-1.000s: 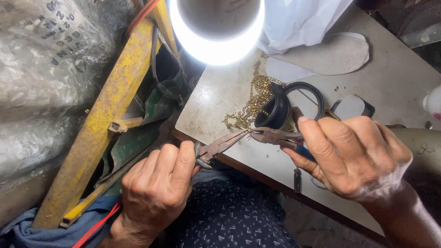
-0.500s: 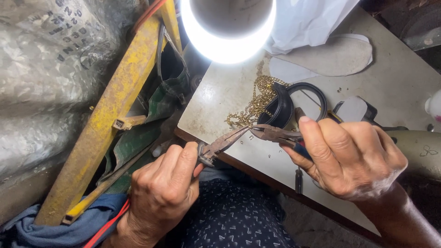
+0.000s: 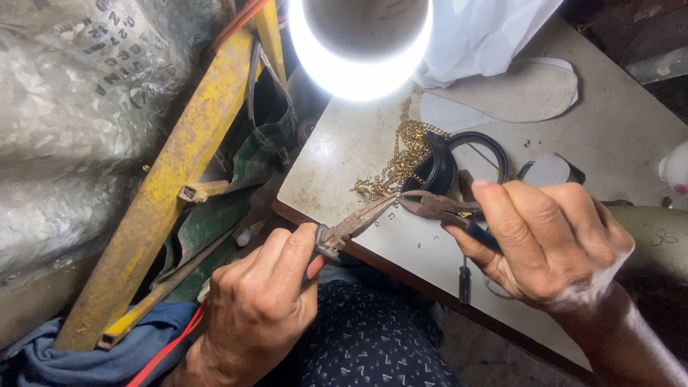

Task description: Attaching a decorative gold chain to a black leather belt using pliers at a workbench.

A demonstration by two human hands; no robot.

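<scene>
In the head view, a pair of rusty brown long-nosed metal pliers (image 3: 355, 226) is held in the left hand (image 3: 261, 308), whose fingers are closed tight round its handles just off the near edge of the pale grey worktable (image 3: 631, 136). A second pair of rusty pliers with dark blue handle grips (image 3: 444, 209) is clamped in the right hand (image 3: 548, 240), the fingers wrapped over the handles above the table's near edge. The two noses are brought tip to tip over the table, just inside its near edge, and a tiny gold link is pinched where they meet; which tip holds it cannot be told. A heap of fine gold chain (image 3: 401, 161) lies on the table just beyond the tips, touching a black ring-shaped band (image 3: 459, 161). A glaring round white lamp (image 3: 358, 43) hangs over the table's far left corner. A pale shoe-sole-shaped insole (image 3: 516, 89) lies on the table's far side, beside white cloth (image 3: 480, 32). A small dark screwdriver (image 3: 464, 278) lies at the table's near edge, under the right hand. A yellow-painted metal frame (image 3: 172, 186) slants to the left of the table.

Against the frame half a second ago, both hands and both pliers are found in nearly the same place and the same hold; the tips remain met, and the chain heap is unmoved.
</scene>
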